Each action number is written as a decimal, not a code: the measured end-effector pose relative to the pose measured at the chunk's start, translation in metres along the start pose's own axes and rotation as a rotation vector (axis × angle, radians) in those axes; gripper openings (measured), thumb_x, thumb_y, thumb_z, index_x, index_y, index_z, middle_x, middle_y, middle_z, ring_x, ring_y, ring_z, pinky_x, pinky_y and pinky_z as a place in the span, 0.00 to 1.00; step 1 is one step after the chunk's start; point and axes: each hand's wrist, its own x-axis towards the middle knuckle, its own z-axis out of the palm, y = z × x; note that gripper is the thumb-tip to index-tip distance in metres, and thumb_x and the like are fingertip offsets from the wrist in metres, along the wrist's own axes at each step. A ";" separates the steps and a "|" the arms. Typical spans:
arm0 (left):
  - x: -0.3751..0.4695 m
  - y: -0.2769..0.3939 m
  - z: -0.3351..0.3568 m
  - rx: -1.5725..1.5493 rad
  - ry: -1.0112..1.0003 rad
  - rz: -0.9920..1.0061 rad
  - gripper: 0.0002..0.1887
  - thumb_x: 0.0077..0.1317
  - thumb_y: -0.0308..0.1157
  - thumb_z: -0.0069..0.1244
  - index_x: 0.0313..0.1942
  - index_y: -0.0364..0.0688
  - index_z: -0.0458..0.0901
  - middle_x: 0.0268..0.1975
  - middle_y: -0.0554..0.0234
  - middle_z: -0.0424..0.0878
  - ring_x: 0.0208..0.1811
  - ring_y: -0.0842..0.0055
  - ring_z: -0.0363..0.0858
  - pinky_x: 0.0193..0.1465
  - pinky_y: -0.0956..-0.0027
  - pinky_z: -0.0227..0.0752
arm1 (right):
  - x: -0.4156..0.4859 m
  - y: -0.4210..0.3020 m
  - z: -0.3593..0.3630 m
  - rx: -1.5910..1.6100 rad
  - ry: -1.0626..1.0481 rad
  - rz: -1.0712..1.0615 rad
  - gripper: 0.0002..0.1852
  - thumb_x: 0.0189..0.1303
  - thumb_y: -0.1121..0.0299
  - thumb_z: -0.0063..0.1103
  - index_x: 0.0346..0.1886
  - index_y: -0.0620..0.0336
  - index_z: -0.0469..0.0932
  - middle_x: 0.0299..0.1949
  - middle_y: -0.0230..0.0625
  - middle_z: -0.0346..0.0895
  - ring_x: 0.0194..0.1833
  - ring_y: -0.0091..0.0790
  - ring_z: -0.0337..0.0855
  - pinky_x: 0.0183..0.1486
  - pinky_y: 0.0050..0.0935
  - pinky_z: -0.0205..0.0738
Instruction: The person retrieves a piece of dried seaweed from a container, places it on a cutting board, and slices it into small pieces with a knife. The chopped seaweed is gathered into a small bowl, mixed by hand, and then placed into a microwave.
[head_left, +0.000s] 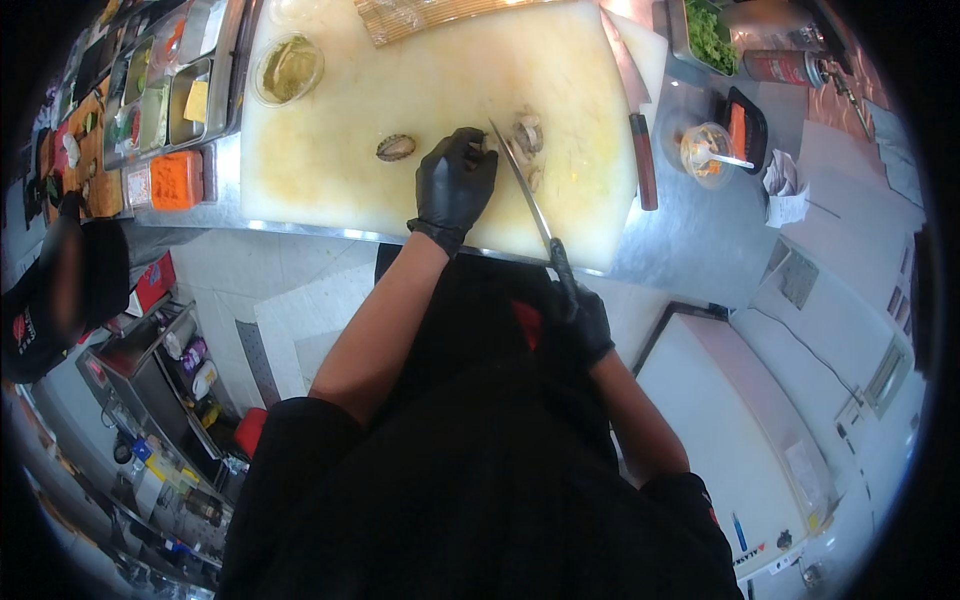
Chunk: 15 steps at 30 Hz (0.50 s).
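Observation:
A white cutting board lies before me, stained yellow in places. My left hand, in a black glove, presses its curled fingers down on a small brownish piece, mostly hidden, that looks like abalone. My right hand, also gloved, grips the handle of a long, slim knife; its blade slants up and left over the board, its tip just right of my left fingers. Beyond the blade sit cut slices of what seems the same shellfish. One whole shelled abalone rests left of my left hand.
A tub of green paste and a bamboo mat are on the board. Another knife lies along its right edge. Right stand a cup with a spoon and a gas torch; left, ingredient pans and a co-worker.

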 end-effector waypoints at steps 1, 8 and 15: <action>0.000 -0.001 -0.001 -0.041 -0.003 -0.009 0.10 0.64 0.31 0.66 0.44 0.40 0.88 0.35 0.53 0.91 0.34 0.64 0.92 0.40 0.63 0.84 | -0.004 0.003 -0.002 0.015 -0.028 0.067 0.10 0.72 0.66 0.57 0.43 0.64 0.82 0.36 0.56 0.83 0.37 0.61 0.86 0.38 0.51 0.78; -0.005 -0.015 0.001 -0.169 -0.010 -0.021 0.10 0.63 0.28 0.66 0.44 0.38 0.89 0.37 0.50 0.92 0.36 0.66 0.93 0.43 0.65 0.84 | 0.011 -0.021 0.009 0.141 0.024 -0.029 0.24 0.79 0.64 0.48 0.74 0.61 0.68 0.31 0.59 0.82 0.33 0.58 0.87 0.38 0.48 0.78; -0.002 -0.012 0.000 -0.146 -0.039 -0.019 0.10 0.62 0.27 0.67 0.43 0.35 0.90 0.38 0.50 0.92 0.36 0.67 0.92 0.43 0.65 0.84 | 0.019 -0.042 0.007 0.181 0.037 -0.082 0.32 0.82 0.65 0.45 0.85 0.56 0.56 0.32 0.59 0.82 0.31 0.55 0.86 0.40 0.46 0.78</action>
